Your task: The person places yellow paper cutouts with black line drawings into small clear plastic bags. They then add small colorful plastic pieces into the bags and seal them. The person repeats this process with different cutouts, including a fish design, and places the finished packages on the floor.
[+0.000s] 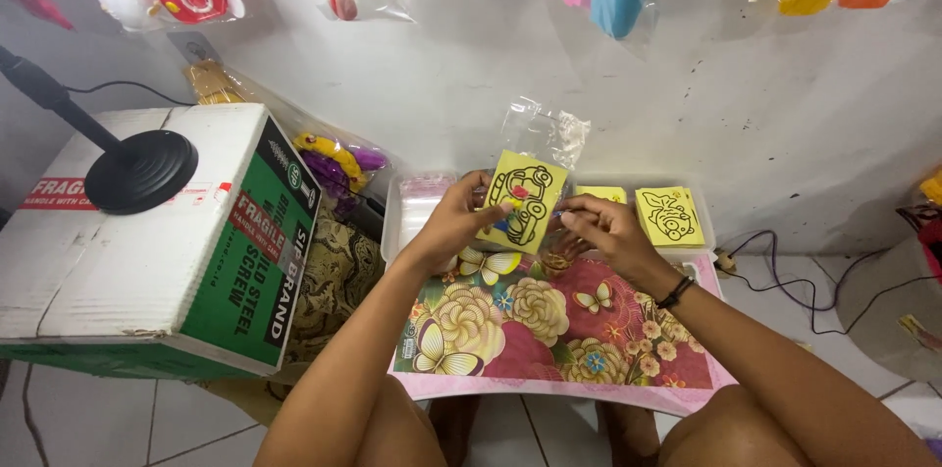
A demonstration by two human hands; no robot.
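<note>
My left hand holds a yellow card with a black car outline upright, with small coloured bits on its face. A clear plastic bag sticks up behind the card's top edge. My right hand pinches the card's lower right edge, and a black band sits on that wrist. Both hands hover over the far edge of a low table with a flowered pink cover.
A white tray at the back holds more yellow picture cards and clear bags. A cardboard box with a black stand base on top sits left. Bagged toys hang on the wall. Cables lie on the floor at right.
</note>
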